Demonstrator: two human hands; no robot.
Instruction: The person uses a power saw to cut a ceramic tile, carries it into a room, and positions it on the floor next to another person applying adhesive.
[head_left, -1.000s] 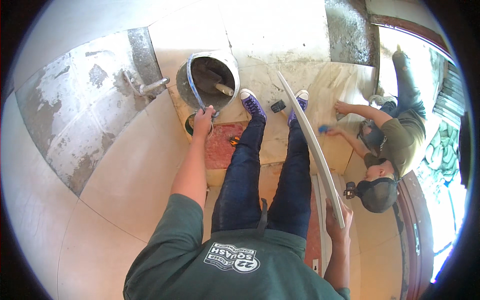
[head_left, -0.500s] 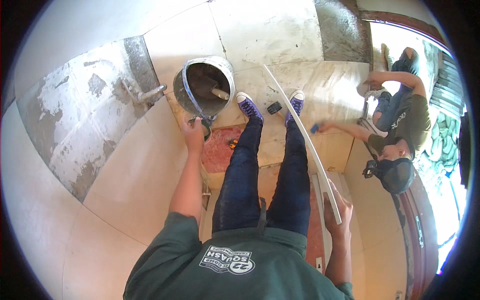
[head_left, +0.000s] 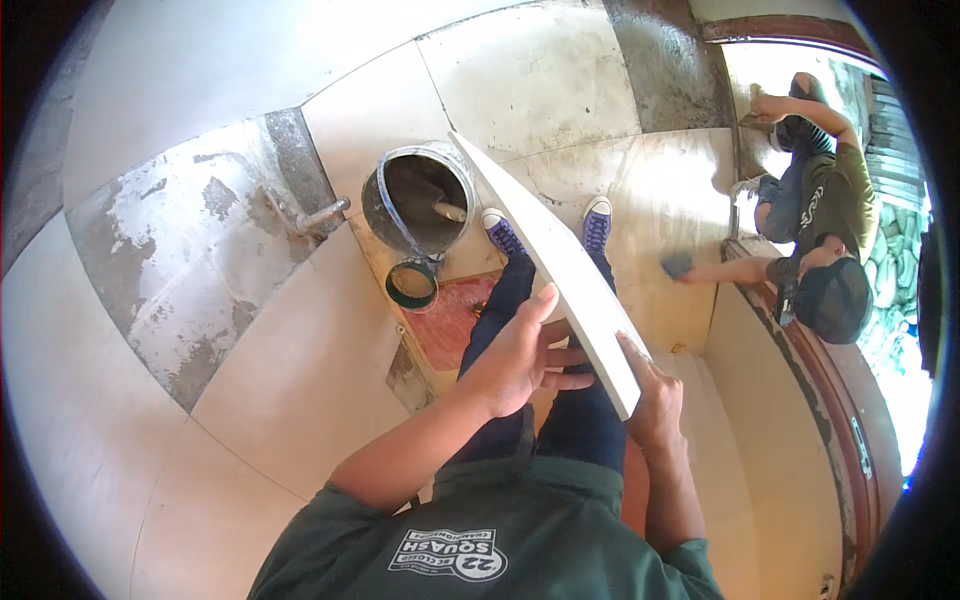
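Observation:
A long white tile (head_left: 555,255) slants across in front of my legs, its broad face turned partly up. My right hand (head_left: 652,398) is closed on its right edge near the lower end. On the tile's other side, my left hand (head_left: 515,362) is open, thumb up and fingers apart. Its fingers reach toward the underside; whether they touch cannot be made out. Left of the tile stands a large bucket (head_left: 378,205) with dark grey contents and a tool handle (head_left: 449,212) sticking up. A small green-rimmed tub (head_left: 411,303) sits beside it.
At the right doorway a co-worker (head_left: 835,195) crouches, one hand on a blue sponge-like pad (head_left: 676,265) on the floor. A metal pipe (head_left: 322,215) juts from the bare left wall patch. A red panel (head_left: 455,335) lies below the bucket.
My left hand has left the small tub and come right to the tile. The tile has turned, showing its broad face, its far end shifting left. The co-worker's pad has moved right.

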